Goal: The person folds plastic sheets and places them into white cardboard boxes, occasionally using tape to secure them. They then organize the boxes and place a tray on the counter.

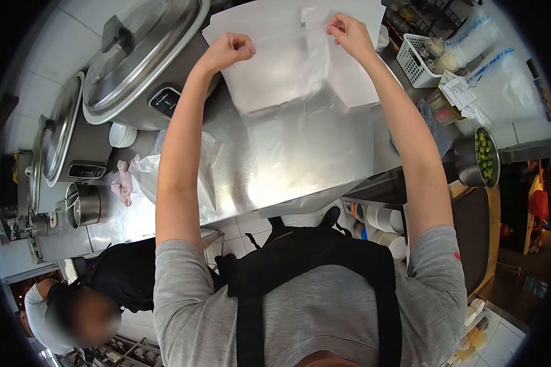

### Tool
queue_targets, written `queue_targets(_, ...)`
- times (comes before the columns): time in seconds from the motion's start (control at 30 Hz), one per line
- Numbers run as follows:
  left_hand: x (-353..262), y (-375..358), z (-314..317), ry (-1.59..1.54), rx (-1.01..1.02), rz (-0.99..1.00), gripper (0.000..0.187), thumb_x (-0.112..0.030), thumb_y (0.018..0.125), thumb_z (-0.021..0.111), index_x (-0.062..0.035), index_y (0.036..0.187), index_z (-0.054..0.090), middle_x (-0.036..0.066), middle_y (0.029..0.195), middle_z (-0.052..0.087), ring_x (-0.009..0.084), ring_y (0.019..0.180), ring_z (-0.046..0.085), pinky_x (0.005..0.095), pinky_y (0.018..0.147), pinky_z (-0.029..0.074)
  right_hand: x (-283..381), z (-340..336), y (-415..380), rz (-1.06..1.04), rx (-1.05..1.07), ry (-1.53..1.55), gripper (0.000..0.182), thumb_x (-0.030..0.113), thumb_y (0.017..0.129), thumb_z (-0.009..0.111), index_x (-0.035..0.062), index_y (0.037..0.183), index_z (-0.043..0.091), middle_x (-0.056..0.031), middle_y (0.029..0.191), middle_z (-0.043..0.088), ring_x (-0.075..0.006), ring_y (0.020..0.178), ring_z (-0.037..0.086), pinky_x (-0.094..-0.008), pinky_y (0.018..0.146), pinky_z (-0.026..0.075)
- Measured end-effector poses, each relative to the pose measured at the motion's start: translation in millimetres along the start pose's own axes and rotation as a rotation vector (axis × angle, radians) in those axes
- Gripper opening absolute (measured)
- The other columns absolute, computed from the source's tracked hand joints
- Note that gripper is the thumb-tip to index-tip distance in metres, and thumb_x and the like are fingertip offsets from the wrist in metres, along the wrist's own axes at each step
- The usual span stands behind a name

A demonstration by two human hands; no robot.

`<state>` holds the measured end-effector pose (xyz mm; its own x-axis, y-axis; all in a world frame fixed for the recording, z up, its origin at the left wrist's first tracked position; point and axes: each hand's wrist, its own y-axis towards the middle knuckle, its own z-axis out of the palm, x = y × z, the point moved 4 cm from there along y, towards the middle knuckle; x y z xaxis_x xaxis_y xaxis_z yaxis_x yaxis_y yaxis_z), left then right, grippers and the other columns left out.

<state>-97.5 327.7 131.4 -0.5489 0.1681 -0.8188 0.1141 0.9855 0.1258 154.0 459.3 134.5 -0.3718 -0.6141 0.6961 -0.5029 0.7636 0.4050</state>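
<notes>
A large clear plastic bag (312, 150) is stretched between my two hands and lies down across the steel counter to its front edge. My left hand (229, 51) pinches its far left corner. At the far right, the fingers of my right hand (349, 34) are closed on the other corner. Beneath the plastic, partly seen through it, white cardboard (251, 82) covers the back of the counter. Whether the bag's mouth is open cannot be made out.
Large lidded cookers (144, 67) stand left, near white bowls (122, 135), a crumpled pink cloth (123, 183) and a metal pot (84, 205). Right are a white basket (416, 61), plastic bags (502, 92) and a bowl of green limes (471, 162). A person (125, 275) is at lower left.
</notes>
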Motion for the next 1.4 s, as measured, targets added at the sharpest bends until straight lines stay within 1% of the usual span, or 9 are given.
queue_targets(0.23,-29.0,-16.3,3.0,0.849,-0.396,0.035,0.022,-0.01,0.069,0.066,-0.004,0.089,0.06,0.01,0.083,0.062,0.0291,0.079,0.059,0.0373,0.071,0.046,24.7,-15.5,-45.8,-0.119,-0.068,0.042,0.014,0.009,0.082,0.056,-0.0008,0.092,0.056,-0.0154,0.079,0.063,-0.0245,0.07,0.061,-0.0339,0.062,0.047)
queue_targets(0.3,-33.8,-33.0,12.3,0.931,-0.533,0.175,0.028,-0.011,0.07,0.067,-0.0047,0.097,0.059,0.011,0.094,0.061,0.0309,0.087,0.057,0.0388,0.074,0.045,24.4,-33.4,-71.9,-0.177,-0.18,0.097,0.045,0.01,0.081,0.063,0.0061,0.123,0.046,-0.011,0.101,0.064,-0.0139,0.075,0.063,-0.0237,0.067,0.05)
queue_targets(0.37,-44.7,-58.7,25.2,1.002,-0.676,0.314,0.035,-0.011,0.071,0.067,-0.0055,0.104,0.057,0.012,0.104,0.06,0.0326,0.096,0.055,0.0403,0.078,0.045,16.2,-49.2,-119.2,-0.149,-0.32,0.238,0.015,0.007,0.081,0.061,0.0017,0.096,0.057,-0.0102,0.091,0.066,-0.009,0.071,0.061,-0.0215,0.054,0.045)
queue_targets(0.5,-59.1,-158.6,68.8,0.624,-0.606,0.222,0.04,-0.002,0.074,0.064,-0.0036,0.113,0.055,0.012,0.108,0.058,0.0282,0.096,0.055,0.0352,0.082,0.044,-48.7,-62.3,-270.6,0.258,-0.306,0.414,0.009,0.007,0.087,0.057,0.0018,0.095,0.055,0.0012,0.077,0.054,-0.0033,0.064,0.046,-0.0174,0.055,0.037)
queue_targets(0.67,-24.7,-322.3,185.6,0.118,-0.563,-0.354,0.013,-0.007,0.082,0.061,-0.0004,0.089,0.053,0.007,0.068,0.055,0.0126,0.06,0.053,0.0253,0.052,0.041,-68.5,-16.1,-396.0,0.894,-0.129,0.511,0.014,0.015,0.088,0.057,0.0067,0.098,0.052,-0.0021,0.085,0.062,-0.0102,0.079,0.058,-0.0223,0.067,0.046)
queue_targets(0.87,-11.7,-337.1,226.1,-0.045,-0.578,-0.479,0.019,-0.013,0.087,0.059,-0.0027,0.098,0.048,0.009,0.076,0.063,0.014,0.063,0.055,0.026,0.054,0.041,-81.6,29.8,-402.7,0.965,-0.023,1.207,0.034,0.006,0.08,0.063,0.0104,0.106,0.042,-0.0047,0.104,0.055,-0.0122,0.098,0.052,-0.0263,0.083,0.041)
queue_targets(1.2,-0.5,-337.7,241.1,-0.235,-0.727,-0.535,0.021,-0.005,0.084,0.061,-0.0022,0.099,0.046,0.006,0.075,0.062,0.0097,0.067,0.056,0.0218,0.06,0.044,-80.7,18.4,-405.0,0.918,-0.117,1.045,0.032,-0.001,0.08,0.059,0.0041,0.108,0.044,-0.0124,0.102,0.06,-0.02,0.095,0.057,-0.0325,0.084,0.046)
queue_targets(1.33,-2.5,-332.5,237.4,-0.347,-0.684,-0.474,0.022,-0.002,0.083,0.06,-0.0029,0.1,0.046,0.003,0.073,0.059,0.0066,0.063,0.052,0.0197,0.058,0.042,-66.8,42.6,-391.7,0.96,-0.018,1.68,0.017,0.001,0.081,0.059,0.0049,0.097,0.056,-0.0084,0.098,0.059,-0.0201,0.091,0.058,-0.0332,0.078,0.049)
queue_targets(1.4,-6.5,-328.5,231.3,-0.336,-0.633,-0.434,0.017,-0.002,0.084,0.059,-0.0023,0.099,0.051,0.001,0.071,0.056,0.0059,0.061,0.049,0.0196,0.057,0.041,-70.5,48.5,-399.7,1.006,-0.107,1.331,0.015,0.001,0.08,0.061,0.0059,0.094,0.057,-0.0056,0.088,0.061,-0.0181,0.08,0.059,-0.033,0.072,0.049)
